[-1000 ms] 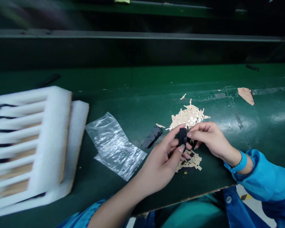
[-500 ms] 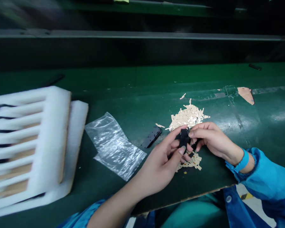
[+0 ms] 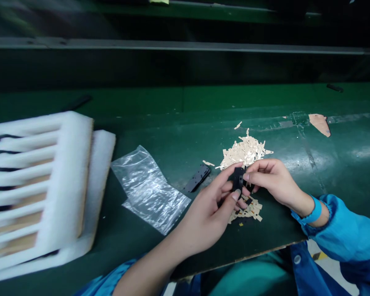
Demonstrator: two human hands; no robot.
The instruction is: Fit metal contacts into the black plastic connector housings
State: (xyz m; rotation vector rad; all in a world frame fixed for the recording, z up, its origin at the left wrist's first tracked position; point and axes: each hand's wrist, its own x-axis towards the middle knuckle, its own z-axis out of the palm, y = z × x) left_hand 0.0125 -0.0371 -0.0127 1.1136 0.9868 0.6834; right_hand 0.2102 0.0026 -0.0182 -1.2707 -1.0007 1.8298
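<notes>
My left hand (image 3: pixel 211 209) is closed on a small black plastic part (image 3: pixel 237 179), holding it upright between thumb and fingers. A dark round spot shows on the part's face. Against its right edge, my right hand (image 3: pixel 271 179) pinches with thumb and forefinger; what lies between those fingertips is too small to make out. Just behind both hands is a pile of small cream-coloured strips (image 3: pixel 243 150). Below them lie several flat cream pieces (image 3: pixel 251 209), partly covered by my left fingers. A flat black plate with holes (image 3: pixel 197 178) rests left of my hands.
Clear plastic bags (image 3: pixel 154 193) lie on the green bench (image 3: pixel 142 127). White slotted foam trays (image 3: pixel 69 176) with dark parts in them are stacked at left. A torn brown scrap (image 3: pixel 320 124) and a black bar (image 3: pixel 334 88) sit at right. Another dark bar (image 3: pixel 77 102) is behind the foam.
My right hand has shifted slightly left and its fingers have drawn closer together at the black part's edge. The left hand keeps its hold almost unmoved.
</notes>
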